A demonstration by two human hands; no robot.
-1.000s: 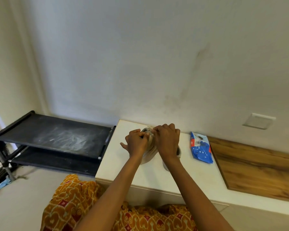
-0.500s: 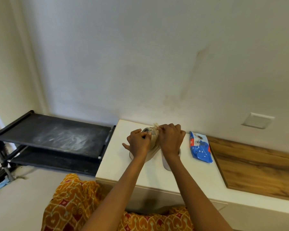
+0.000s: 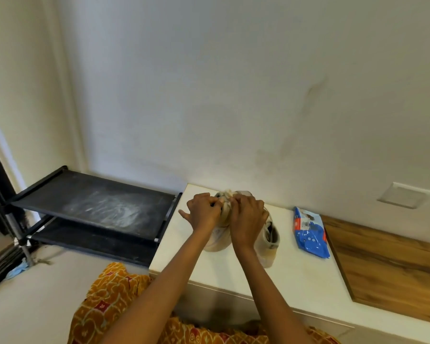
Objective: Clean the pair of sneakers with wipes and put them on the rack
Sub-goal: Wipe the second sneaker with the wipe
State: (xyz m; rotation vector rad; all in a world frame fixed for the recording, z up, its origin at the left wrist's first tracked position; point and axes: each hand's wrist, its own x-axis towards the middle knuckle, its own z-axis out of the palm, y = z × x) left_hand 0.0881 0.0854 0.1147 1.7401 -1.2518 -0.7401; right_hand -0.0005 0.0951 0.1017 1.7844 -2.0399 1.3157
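Both hands are curling tight over the top of a pale sneaker point(image 3: 215, 240) sitting on the white tabletop point(image 3: 296, 276), the left hand point(image 3: 204, 212) and right hand point(image 3: 247, 217) pinching what looks like its laces or tongue. A second sneaker point(image 3: 269, 240) is lying just beside it. A blue wipes pack point(image 3: 310, 233) is resting nearby to the right, and the black rack point(image 3: 92, 204) is standing to the left.

Home interior, likely entryway, black shoe rack point(image 3: 92, 207) on floor, white low cabinet point(image 3: 296, 276), painted wall with switch plate point(image 3: 405, 198), wood panel point(image 3: 392, 264)
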